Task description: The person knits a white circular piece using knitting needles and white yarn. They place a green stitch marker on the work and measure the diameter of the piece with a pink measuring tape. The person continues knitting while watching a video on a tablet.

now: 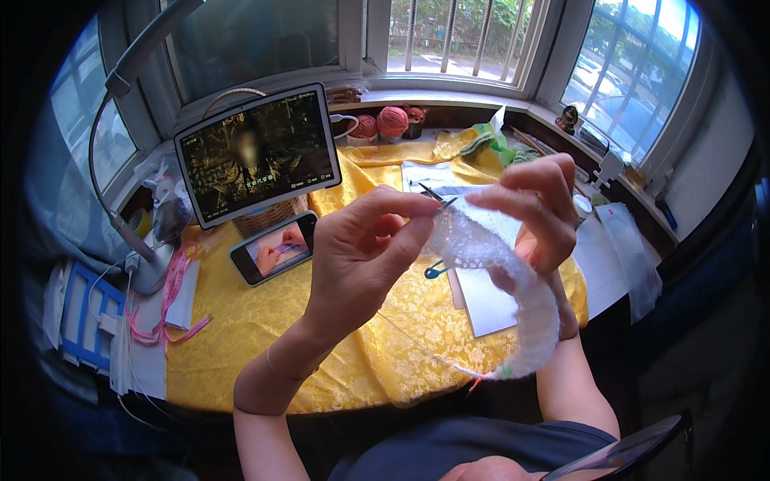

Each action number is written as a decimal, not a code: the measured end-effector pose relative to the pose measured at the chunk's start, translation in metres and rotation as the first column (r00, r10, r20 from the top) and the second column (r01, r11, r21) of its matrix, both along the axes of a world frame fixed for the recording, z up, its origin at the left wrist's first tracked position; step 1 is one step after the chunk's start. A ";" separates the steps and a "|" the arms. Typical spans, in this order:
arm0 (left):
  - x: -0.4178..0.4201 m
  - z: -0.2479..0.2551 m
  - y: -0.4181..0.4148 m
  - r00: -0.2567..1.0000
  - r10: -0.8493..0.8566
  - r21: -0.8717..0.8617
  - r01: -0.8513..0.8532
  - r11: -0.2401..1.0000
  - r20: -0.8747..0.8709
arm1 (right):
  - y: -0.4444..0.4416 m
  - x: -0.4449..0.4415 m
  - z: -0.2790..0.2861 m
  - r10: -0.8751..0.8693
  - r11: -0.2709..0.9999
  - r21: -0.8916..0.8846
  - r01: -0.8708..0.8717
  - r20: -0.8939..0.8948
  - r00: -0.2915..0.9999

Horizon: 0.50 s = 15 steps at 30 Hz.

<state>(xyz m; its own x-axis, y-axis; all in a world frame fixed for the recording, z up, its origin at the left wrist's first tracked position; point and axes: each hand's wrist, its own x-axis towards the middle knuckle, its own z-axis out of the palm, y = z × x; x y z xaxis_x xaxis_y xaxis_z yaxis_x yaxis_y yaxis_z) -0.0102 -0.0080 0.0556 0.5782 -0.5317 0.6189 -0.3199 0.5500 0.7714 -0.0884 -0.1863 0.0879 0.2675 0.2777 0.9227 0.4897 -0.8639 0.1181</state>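
Observation:
My left hand [367, 258] pinches the top edge of a white knitted piece [535, 324] between thumb and forefinger, right by two crossed dark knitting needle tips [434, 193]. My right hand [544, 210] is raised on the other side, its fingers curled against the knitting, the forefinger bent towards the needles. Its exact hold is partly hidden. From there the fabric hangs in a curved strip. A blue locking stitch marker [433, 270] dangles from its edge. At the lower end are a small green spot, an orange-red strand [476, 383] and a thin cord running left.
A yellow patterned cloth [252, 355] covers the table. A tablet [258, 156] stands behind a propped phone [274, 248]. White papers [490, 306] lie beneath the knitting. Pink tape measure [171, 294] and lamp base [150, 267] are left; pink yarn balls [392, 121] sit by the window.

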 end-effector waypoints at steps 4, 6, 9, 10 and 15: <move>-0.002 0.004 0.003 0.997 0.007 -0.105 -0.015 0.994 -0.075 | 0.008 -0.004 -0.010 -0.077 0.997 0.007 0.077 0.043 0.996; -0.003 0.006 0.004 0.997 0.001 -0.156 -0.013 0.988 -0.076 | 0.012 -0.003 -0.012 -0.096 0.994 0.046 0.094 0.027 0.995; -0.001 0.007 0.006 0.995 0.087 -0.133 -0.091 0.987 -0.039 | 0.014 -0.003 -0.010 -0.071 0.997 0.008 0.071 0.033 0.997; 0.001 0.007 0.008 0.998 0.062 -0.137 -0.063 0.989 -0.013 | 0.013 -0.004 -0.009 -0.027 0.999 0.022 0.026 0.011 1.000; 0.004 0.005 0.008 0.998 -0.036 -0.055 0.039 0.998 0.055 | 0.011 0.003 -0.010 0.268 0.963 0.060 -0.262 -0.130 0.955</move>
<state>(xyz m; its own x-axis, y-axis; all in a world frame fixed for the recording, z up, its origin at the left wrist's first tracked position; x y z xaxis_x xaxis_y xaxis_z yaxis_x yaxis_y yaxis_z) -0.0061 -0.0001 0.0602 0.5231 -0.5164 0.6780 -0.3385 0.6042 0.7213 -0.0851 -0.1756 0.0782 0.3127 0.3175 0.8952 0.7106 -0.7036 0.0013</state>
